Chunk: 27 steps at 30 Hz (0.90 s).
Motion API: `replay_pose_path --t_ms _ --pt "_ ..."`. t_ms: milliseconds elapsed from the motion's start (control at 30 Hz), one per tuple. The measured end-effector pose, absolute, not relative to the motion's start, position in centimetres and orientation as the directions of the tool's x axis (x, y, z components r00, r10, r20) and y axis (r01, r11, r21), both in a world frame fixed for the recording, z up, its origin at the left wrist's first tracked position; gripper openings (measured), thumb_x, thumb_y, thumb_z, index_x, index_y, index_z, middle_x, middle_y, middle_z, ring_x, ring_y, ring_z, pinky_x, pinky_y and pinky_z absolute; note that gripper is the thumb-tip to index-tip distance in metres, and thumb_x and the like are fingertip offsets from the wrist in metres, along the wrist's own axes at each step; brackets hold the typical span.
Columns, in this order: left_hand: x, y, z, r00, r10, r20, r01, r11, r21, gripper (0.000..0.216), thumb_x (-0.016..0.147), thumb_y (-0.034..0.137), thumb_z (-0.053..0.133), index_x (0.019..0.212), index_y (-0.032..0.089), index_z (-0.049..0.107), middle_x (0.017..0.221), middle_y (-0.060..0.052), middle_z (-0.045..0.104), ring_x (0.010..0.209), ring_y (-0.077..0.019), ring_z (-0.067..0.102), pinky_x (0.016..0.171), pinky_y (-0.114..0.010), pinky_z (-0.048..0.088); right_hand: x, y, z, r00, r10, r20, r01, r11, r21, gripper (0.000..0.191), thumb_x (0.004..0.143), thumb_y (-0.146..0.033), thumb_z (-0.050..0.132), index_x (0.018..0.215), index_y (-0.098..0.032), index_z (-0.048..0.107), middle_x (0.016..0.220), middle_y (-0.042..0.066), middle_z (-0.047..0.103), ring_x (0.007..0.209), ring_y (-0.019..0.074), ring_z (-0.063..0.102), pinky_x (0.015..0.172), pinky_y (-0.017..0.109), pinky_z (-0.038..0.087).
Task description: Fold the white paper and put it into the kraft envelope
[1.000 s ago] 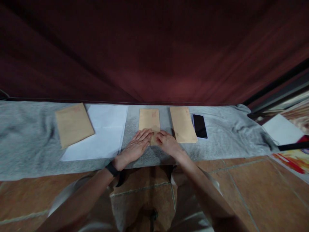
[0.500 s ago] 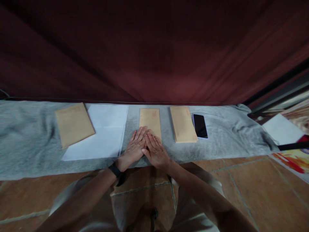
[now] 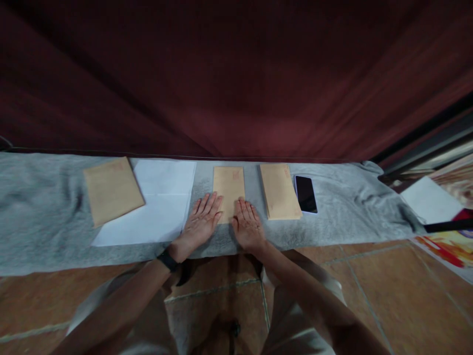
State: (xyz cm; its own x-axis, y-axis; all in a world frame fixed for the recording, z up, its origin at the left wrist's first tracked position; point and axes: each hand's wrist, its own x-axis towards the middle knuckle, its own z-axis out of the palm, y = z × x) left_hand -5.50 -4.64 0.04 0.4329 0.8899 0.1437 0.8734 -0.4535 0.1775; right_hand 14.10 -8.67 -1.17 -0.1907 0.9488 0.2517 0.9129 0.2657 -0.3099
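A brown paper envelope (image 3: pixel 228 182) lies flat in the middle of the grey cloth, red print near its upper right corner. My left hand (image 3: pixel 202 217) rests palm down at its lower left edge, fingers stretched out, the fingertips touching the paper. At the lower right edge, my right hand (image 3: pixel 248 224) lies flat as well, its fingers partly over the envelope. Neither hand grips anything. A stack of brown envelopes (image 3: pixel 281 192) sits to the right, beyond my right hand. White paper sheets (image 3: pixel 162 202) lie left of my left hand.
More brown envelopes (image 3: pixel 114 192) overlap the white sheets at the left. A phone (image 3: pixel 306 194) lies beside the right stack. The grey cloth (image 3: pixel 347 212) covers the long narrow surface, with a dark red curtain (image 3: pixel 236 98) behind it. Tiled floor (image 3: pixel 369 276) shows below.
My hands were together, overlapping on the lower part of the envelope. Now they have slid apart to its left and right edges, and more of the envelope shows.
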Motion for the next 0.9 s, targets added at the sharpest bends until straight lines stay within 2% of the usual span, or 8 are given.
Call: replay_pose_path --t_ms 133,267,333,467,633,900 --pt "-5.4 -4.6 1.0 0.425 0.887 0.183 0.877 -0.453 0.161 0.06 0.106 0.035 0.031 0.164 0.017 0.028 0.17 -0.011 0.027 0.159 -0.031 0.019 0.129 -0.058 0.019 14.1 -8.4 -0.9 -0.165 0.959 0.232 0.922 0.234 -0.309 0.058 0.107 -0.031 0.038 0.16 -0.008 0.035 0.166 0.016 0.035 0.154 0.0283 0.034 0.127 0.049 0.027" --pt "-3.9 -5.4 2.2 0.525 0.823 0.214 0.8 -0.564 0.205 0.061 0.107 0.03 0.03 0.166 0.016 0.02 0.171 -0.011 0.025 0.159 -0.0263 0.02 0.13 -0.051 0.021 14.0 -8.4 -0.9 -0.177 0.963 0.203 0.929 0.231 -0.288 0.062 0.105 -0.029 0.04 0.162 -0.009 0.029 0.167 0.016 0.031 0.156 0.0293 0.031 0.128 0.052 0.024" --pt "-2.9 -6.4 2.1 0.596 0.775 0.208 0.732 -0.632 0.257 0.063 0.108 0.034 0.03 0.166 0.016 0.015 0.171 -0.011 0.024 0.159 -0.0238 0.022 0.13 -0.046 0.025 14.2 -8.4 -1.0 -0.201 0.966 0.162 0.938 0.237 -0.253 0.063 0.103 -0.026 0.041 0.163 -0.008 0.028 0.169 0.016 0.027 0.157 0.0295 0.028 0.129 0.051 0.023" --pt "-1.7 -8.1 1.2 0.66 0.734 0.161 0.68 -0.674 0.288 0.069 0.109 0.048 0.029 0.167 0.016 0.008 0.172 -0.014 0.022 0.159 -0.0233 0.021 0.13 -0.045 0.023 14.7 -8.3 -1.2 -0.265 0.958 0.109 0.938 0.282 -0.203 0.066 0.099 -0.022 0.043 0.163 -0.008 0.028 0.17 0.016 0.024 0.158 0.0301 0.025 0.128 0.052 0.022" --pt "-1.9 -8.7 0.8 0.649 0.745 0.153 0.696 -0.663 0.276 0.083 0.104 0.063 0.031 0.166 0.013 0.009 0.17 -0.018 0.025 0.158 -0.0275 0.023 0.129 -0.047 0.023 15.2 -8.0 -1.0 -0.288 0.949 0.13 0.921 0.312 -0.234 0.062 0.101 -0.02 0.04 0.161 -0.008 0.034 0.169 0.015 0.028 0.157 0.0302 0.027 0.128 0.052 0.023" --pt "-2.4 -9.0 0.9 0.645 0.749 0.149 0.716 -0.661 0.225 0.084 0.103 0.065 0.032 0.164 0.01 0.017 0.168 -0.02 0.029 0.157 -0.0304 0.026 0.128 -0.049 0.025 16.2 -7.3 0.1 -0.268 0.952 0.145 0.901 0.301 -0.313 0.053 0.106 -0.023 0.037 0.158 -0.015 0.041 0.166 0.01 0.037 0.155 0.0258 0.033 0.128 0.049 0.025"
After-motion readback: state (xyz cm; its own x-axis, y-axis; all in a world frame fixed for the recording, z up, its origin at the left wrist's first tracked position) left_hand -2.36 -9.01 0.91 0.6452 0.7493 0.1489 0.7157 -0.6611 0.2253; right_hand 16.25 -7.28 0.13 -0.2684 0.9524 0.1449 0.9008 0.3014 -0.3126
